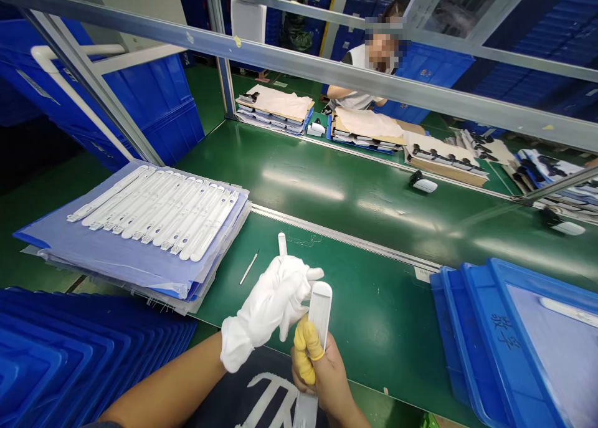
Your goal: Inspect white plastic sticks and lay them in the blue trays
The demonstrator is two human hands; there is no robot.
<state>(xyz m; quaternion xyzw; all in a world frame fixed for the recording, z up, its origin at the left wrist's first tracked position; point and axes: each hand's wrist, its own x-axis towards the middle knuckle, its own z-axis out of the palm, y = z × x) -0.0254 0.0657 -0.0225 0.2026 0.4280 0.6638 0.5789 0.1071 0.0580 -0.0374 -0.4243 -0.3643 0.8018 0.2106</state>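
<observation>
My left hand (273, 303), in a white cloth glove, is closed around a white strip-shaped plastic part whose tip (282, 242) sticks up above the fingers. My right hand (317, 369), bare with a yellow finger cot on the thumb, grips another long white plastic strip (320, 306) that stands upright right beside the glove. Both hands are close together over the near edge of the green table (374, 316). A thin white stick (249, 268) lies on the table just left of the hands.
A stack of blue-film sheets (116, 253) carries a row of several white strips (159, 210) at the left. Blue trays (514, 347) sit at the right, stacked blue bins (70, 353) at the near left. Across the conveyor a person (369, 73) sits behind piles of parts (275, 107).
</observation>
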